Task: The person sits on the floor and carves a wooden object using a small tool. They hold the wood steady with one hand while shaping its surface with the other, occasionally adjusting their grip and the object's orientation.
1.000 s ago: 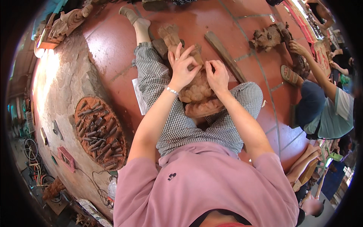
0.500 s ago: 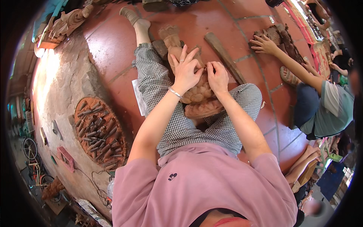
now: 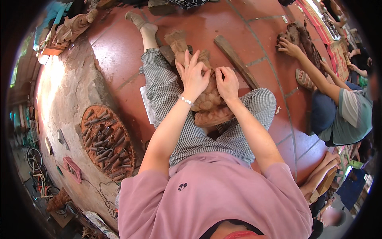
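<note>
Between my legs lies a reddish-brown carved wooden figure (image 3: 209,98), with rounded bumps near me and a flared end farther off. Over its middle, my left hand (image 3: 193,77) pinches thumb and forefinger together, its other fingers stretched away from me. Close on the right, my right hand (image 3: 228,84) has its thumb and fingertips pressed together, curled above the carving. Whatever sits between the fingertips is too small to make out. The carving's middle is partly hidden by both hands.
A round tray of sawdust (image 3: 86,137) holds several chisels at my left. Beyond my right knee lies a wooden bar (image 3: 234,59). At right, a co-worker's hand (image 3: 289,47) touches a dark carved wooden piece (image 3: 308,46). Another carved figure (image 3: 73,28) lies at far left.
My hands have shifted slightly, and the left hand's raised fingers have drawn closer together. The co-worker's hand and the dark wooden piece have moved right.
</note>
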`<state>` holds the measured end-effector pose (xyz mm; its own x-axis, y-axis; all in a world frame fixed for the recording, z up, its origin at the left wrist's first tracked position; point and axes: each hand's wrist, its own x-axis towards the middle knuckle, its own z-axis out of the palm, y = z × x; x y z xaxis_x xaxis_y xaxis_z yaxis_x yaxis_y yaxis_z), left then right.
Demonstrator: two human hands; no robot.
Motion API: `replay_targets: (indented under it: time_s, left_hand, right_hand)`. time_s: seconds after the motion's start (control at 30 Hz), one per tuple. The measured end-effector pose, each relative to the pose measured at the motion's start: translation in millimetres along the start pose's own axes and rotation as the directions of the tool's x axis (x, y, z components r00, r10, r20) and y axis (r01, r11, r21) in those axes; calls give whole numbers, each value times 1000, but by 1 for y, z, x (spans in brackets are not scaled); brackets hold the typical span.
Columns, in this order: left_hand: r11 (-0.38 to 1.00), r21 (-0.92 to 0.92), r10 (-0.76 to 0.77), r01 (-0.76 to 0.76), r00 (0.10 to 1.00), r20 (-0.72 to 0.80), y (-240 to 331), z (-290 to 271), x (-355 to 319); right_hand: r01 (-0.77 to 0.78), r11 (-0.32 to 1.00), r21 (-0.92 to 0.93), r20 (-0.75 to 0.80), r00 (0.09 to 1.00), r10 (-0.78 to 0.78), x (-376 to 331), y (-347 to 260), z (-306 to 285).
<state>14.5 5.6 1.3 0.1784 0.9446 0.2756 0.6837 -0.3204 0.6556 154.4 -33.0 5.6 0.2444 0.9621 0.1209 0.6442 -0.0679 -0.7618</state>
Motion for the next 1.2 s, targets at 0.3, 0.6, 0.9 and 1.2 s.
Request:
replay_targets:
  time_s: [0.3, 0.6, 0.9, 1.2]
  left_hand:
    - [1000, -15, -23, 25, 996, 89, 0, -18, -14]
    - [990, 132, -55, 55, 998, -6, 8, 8, 8]
    - [995, -18, -101, 101, 995, 0, 13, -3, -18]
    - [962, 118, -251, 247, 968, 22, 25, 14, 16]
  right_hand:
    - [-57, 987, 152, -25, 998, 62, 1, 11, 0]
    - [-34, 995, 88, -50, 998, 39, 1, 10, 3]
    - [-60, 994, 87, -22, 998, 62, 1, 10, -2]
    - [-31, 993, 111, -4, 1000, 31, 4, 16, 0]
